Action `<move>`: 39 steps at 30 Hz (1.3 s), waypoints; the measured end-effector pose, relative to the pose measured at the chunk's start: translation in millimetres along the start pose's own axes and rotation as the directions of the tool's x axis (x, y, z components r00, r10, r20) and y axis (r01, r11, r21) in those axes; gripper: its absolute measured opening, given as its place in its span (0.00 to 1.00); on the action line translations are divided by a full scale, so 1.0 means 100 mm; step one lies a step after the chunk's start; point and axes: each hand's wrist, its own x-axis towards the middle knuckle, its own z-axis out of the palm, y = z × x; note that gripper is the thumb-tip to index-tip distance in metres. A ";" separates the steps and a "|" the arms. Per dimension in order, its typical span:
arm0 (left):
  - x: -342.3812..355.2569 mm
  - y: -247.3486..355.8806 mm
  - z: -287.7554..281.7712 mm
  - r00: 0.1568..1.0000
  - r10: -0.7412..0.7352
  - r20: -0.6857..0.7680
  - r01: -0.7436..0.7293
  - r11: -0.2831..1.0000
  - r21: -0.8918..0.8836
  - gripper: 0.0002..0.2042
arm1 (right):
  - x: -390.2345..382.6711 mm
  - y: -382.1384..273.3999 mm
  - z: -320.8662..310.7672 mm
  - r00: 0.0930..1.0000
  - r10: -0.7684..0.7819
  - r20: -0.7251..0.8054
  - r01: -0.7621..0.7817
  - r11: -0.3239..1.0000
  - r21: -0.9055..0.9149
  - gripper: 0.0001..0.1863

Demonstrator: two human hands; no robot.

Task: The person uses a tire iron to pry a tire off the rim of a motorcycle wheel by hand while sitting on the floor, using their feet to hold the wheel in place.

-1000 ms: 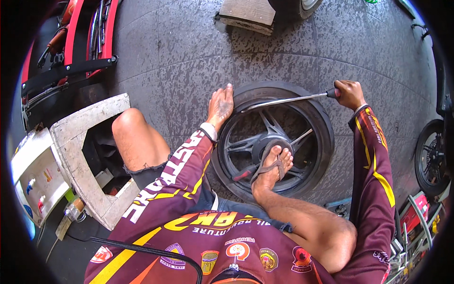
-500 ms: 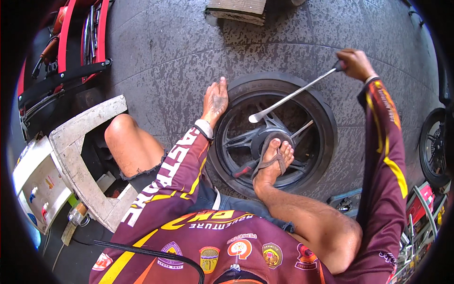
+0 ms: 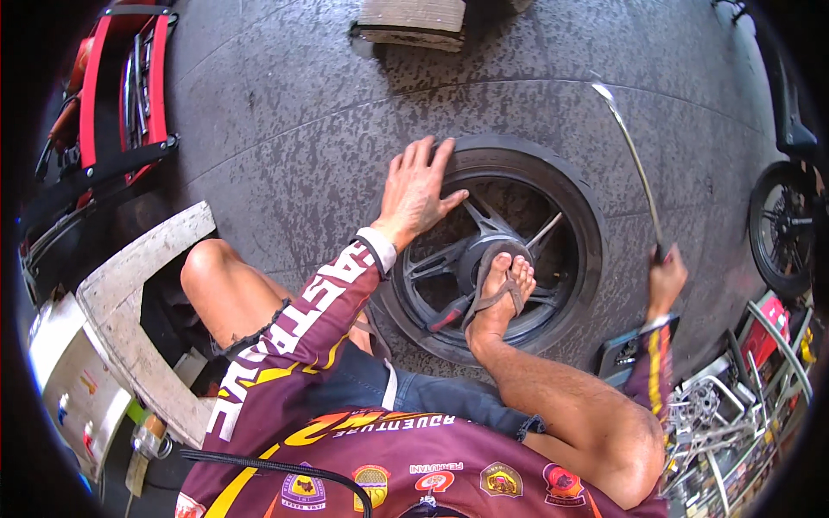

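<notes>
A motorcycle wheel with a black tyre lies flat on the floor in front of me. My left hand is open, fingers spread, over the tyre's far left side. Off to the right of the wheel, my right hand is closed round the handle of a tyre lever, its flat metal tip pointing away from me. A second tyre lever, with a red and black handle, lies across the wheel, its middle hidden under my foot. That sandalled foot rests on the hub.
A wooden block sits at the far edge. Red tool racks stand at far left, above a worn white wooden frame. On the right are another wheel, a dark tray and a heap of metal parts.
My right hand has swung the lever away from the wheel, lower and to the right. My left hand has spread its fingers and shifted right over the tyre.
</notes>
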 end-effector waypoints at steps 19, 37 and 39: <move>0.15 0.93 0.43 0.521 -0.333 0.786 -0.160 -0.943 -0.294 0.44 | -1.93 -2.31 1.41 0.907 0.318 0.276 -0.309 0.948 -0.077 0.35; 0.29 0.89 0.78 0.567 -0.237 0.789 0.210 -0.884 -0.417 0.48 | -1.94 -1.48 -0.08 0.949 0.276 0.152 -0.315 0.838 0.445 0.13; 0.28 0.80 0.92 0.590 -0.203 0.782 0.274 -0.860 -0.430 0.50 | -2.31 -1.31 -0.13 0.947 0.282 0.154 -0.321 0.827 0.462 0.12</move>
